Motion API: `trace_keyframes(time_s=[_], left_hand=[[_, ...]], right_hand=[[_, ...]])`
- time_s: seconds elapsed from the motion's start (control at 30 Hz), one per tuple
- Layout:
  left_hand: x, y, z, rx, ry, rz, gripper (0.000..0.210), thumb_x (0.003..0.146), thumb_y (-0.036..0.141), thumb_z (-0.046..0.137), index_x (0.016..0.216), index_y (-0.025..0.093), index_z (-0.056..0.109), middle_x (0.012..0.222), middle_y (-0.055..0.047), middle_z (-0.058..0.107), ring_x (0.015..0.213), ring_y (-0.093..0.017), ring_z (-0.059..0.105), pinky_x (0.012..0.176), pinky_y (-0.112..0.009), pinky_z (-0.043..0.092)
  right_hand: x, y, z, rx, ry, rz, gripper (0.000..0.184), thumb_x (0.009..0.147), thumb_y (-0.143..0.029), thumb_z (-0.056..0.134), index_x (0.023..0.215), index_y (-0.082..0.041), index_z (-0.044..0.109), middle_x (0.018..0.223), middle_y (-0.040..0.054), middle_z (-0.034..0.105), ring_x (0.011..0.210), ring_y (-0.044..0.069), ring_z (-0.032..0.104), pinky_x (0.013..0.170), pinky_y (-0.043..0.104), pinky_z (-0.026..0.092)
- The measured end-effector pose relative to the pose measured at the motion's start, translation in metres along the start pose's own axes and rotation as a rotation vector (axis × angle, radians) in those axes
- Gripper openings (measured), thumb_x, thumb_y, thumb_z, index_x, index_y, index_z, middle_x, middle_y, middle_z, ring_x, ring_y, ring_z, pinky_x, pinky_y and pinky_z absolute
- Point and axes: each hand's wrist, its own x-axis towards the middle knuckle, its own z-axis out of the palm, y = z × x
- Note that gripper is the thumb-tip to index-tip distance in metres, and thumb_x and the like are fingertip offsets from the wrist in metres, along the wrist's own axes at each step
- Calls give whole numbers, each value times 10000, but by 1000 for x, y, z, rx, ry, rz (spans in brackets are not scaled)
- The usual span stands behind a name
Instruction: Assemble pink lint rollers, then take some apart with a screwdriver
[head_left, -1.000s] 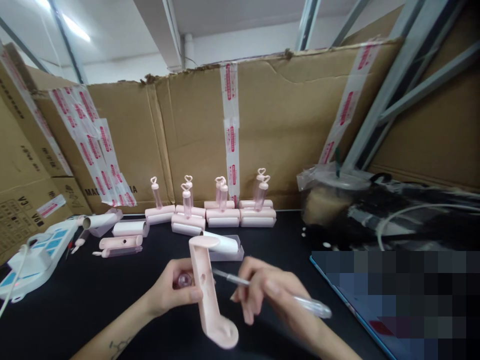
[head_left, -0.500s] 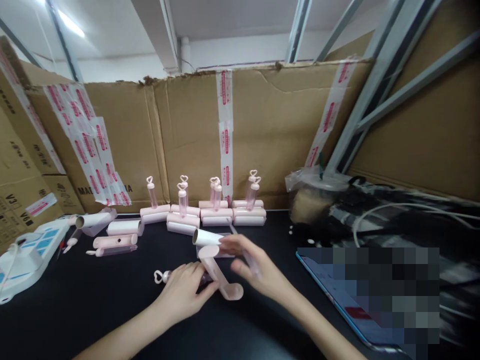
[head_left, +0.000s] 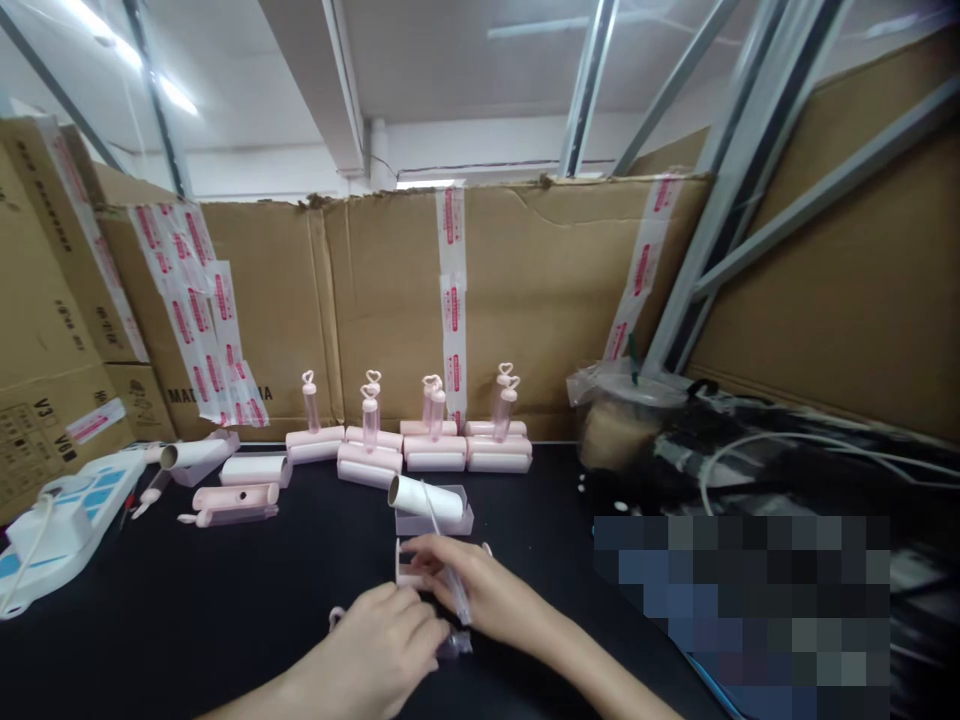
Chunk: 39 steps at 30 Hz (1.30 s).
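My left hand (head_left: 386,645) is closed around a clear tube handle (head_left: 455,643). Its pink heart-shaped ring (head_left: 336,618) peeks out on the left. My right hand (head_left: 472,585) grips a pale pink curved cover (head_left: 407,568), mostly hidden behind the fingers. A slim screwdriver-like tool (head_left: 458,597) with a thin shaft and a clear handle is also held in the right hand, pointing up and away. Just beyond, a white paper roll (head_left: 427,498) with a cardboard core rests at a tilt on a translucent pink case (head_left: 450,522).
Several pink roller units (head_left: 435,455) with upright heart-topped handles line the cardboard wall (head_left: 382,300). Loose cases, rolls and a pink cover (head_left: 236,496) lie at left, beside a white power strip (head_left: 97,500). A drink cup (head_left: 619,420) and cables (head_left: 750,440) are at right.
My right hand has moved down and left, bringing the pink cover, now turned, close to my left hand. My left hand has come nearer with the tube handle. The view has tilted up.
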Motion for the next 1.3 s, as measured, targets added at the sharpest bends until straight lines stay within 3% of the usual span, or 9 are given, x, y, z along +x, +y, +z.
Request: trace_keyframes(time_s=[0.07,0.23,0.37,0.53,0.67,0.8,0.97,1.1,1.3], left_hand=[[3,1,4,2,83,79,227,855,193,473,1077,180,522,1025,-76,600,971,-205,548,848,-344,460],[14,-6,15,17,157,27,278,852,239,493,1129,224,508,1178,-99,519,1109,-248,462,942,-442,397],[21,-11,18,-14,48,-46,322,867,236,448,1185,179,448,1050,-93,553,982,-231,511,882,-404,441],[20,-13,22,-6,103,-90,349,856,270,458,1189,169,426,1039,-102,540,1039,-255,476,929,-449,401],[17,-13,25,48,132,-111,267,838,306,488,1069,172,492,1233,-125,460,1209,-305,346,998,-522,315],[0,-13,14,73,81,-157,254,803,297,550,1035,202,510,1372,-85,345,1273,-329,244,1004,-536,306],[-58,-24,-14,13,-25,-343,212,812,267,541,1023,288,542,1345,-23,374,1245,-287,293,957,-482,378],[-116,-52,-27,15,-15,-480,256,836,319,508,1084,368,547,1257,-24,431,1170,-264,372,945,-466,376],[-171,-107,-39,68,18,-565,237,784,346,554,1011,297,602,1229,-56,443,1163,-279,370,956,-464,344]], right_hand=[[1,0,-5,-26,0,-30,219,882,-256,446,1038,-207,592,972,46,663,893,172,627,802,278,490],[14,19,-45,-224,251,-9,302,856,-333,500,1128,-206,536,1158,89,586,1072,232,541,931,373,411],[25,47,-64,-334,60,108,521,738,-424,635,1183,-179,523,1215,128,550,1111,295,505,938,429,388],[13,51,-67,-312,-47,130,393,789,-408,577,1100,-168,584,1061,86,642,931,232,604,826,333,462],[-2,37,-64,-274,-78,147,407,789,-438,573,1092,-168,580,1041,84,638,904,224,597,800,319,458],[1,25,-39,-188,-42,131,385,809,-435,551,1097,-179,562,1025,75,615,920,210,570,825,315,434],[38,7,13,-192,-106,14,379,809,-407,561,1128,-204,528,1001,69,579,898,203,565,802,306,442],[89,-13,56,-210,-147,-59,424,778,-411,598,1150,-231,503,993,58,553,845,208,592,755,306,458],[154,-39,106,-263,-137,-106,466,758,-422,613,1151,-209,483,962,70,544,820,243,601,709,338,466]])
